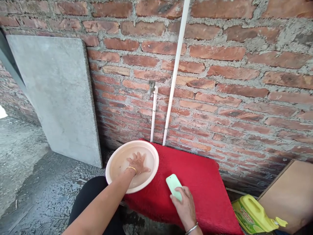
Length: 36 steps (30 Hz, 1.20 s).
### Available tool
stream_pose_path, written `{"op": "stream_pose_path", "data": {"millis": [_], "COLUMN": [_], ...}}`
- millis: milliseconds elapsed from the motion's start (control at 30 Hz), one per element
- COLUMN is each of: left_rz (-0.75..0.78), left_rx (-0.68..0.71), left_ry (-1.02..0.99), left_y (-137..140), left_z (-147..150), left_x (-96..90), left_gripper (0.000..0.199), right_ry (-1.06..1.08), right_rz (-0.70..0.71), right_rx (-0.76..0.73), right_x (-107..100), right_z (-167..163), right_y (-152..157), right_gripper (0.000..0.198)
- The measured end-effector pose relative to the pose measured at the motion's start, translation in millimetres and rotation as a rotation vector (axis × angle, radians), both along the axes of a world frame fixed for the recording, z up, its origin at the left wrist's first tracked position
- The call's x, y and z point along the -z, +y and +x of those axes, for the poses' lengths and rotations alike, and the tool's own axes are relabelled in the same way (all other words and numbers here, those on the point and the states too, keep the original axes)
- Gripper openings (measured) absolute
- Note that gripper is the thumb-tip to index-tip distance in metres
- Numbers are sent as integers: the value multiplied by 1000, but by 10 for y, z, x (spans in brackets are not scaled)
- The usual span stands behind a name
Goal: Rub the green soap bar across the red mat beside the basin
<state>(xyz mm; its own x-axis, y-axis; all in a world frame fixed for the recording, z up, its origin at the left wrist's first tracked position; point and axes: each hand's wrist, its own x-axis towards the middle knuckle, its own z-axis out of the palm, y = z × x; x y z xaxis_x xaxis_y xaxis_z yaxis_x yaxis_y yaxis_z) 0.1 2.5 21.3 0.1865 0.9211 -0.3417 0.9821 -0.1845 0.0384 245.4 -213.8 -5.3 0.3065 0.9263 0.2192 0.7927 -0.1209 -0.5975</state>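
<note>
A pale pink plastic basin point(112, 163) with cloudy water stands at the left end of a red cloth point(200, 173). My left hand point(137, 163) is inside it, in the water, palm down with the fingers spread and nothing held. On the red cloth, my right hand point(184, 204) grips the near end of a pale green scrub brush point(173, 183). The brush has a flat, rounded back with a small hole at its far end; its underside, against the cloth, is hidden.
A brick wall point(217, 76) rises behind, with a white pipe point(174, 78) and a tap point(151, 88). To the left leans a grey slab point(56, 94) over wet concrete ground point(46, 192). A yellow detergent jug point(254, 213) and a brown board point(288, 192) are at right.
</note>
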Motion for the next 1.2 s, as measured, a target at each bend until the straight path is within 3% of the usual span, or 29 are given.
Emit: {"op": "stream_pose_path", "data": {"millis": [133, 233, 300, 433, 533, 633, 800, 900, 1200], "left_rz": [-27, -66, -63, -34, -44, -45, -46, -59, -33], "left_rx": [0, -3, -8, -11, -9, -9, 3, 3, -9], "left_ry": [-20, -38, -38, -47, -30, -1, 1, -29, -43], "left_y": [-37, -58, -65, -75, -85, -95, -89, -68, -39], "left_z": [11, 16, 17, 15, 18, 24, 20, 7, -5], "left_x": [-90, -160, -178, -176, -188, -209, -202, -158, -90], "left_gripper": [117, 118, 117, 116, 115, 114, 116, 119, 116], "right_ry": [5, -4, 34, 34, -64, -74, 21, 50, 13], "right_rz": [5, 28, 37, -10, -47, -50, 2, 18, 0], "right_rx": [208, 293, 241, -44, -164, -150, 65, 123, -68], "right_x": [60, 43, 2, -99, -155, -163, -64, -28, -95], "right_z": [568, 701, 569, -53, -439, -461, -9, 74, -585], "right_y": [-53, -72, -56, 35, 132, 226, 279, 251, 316], "right_gripper": [35, 40, 35, 15, 19, 20, 19, 22, 15]}}
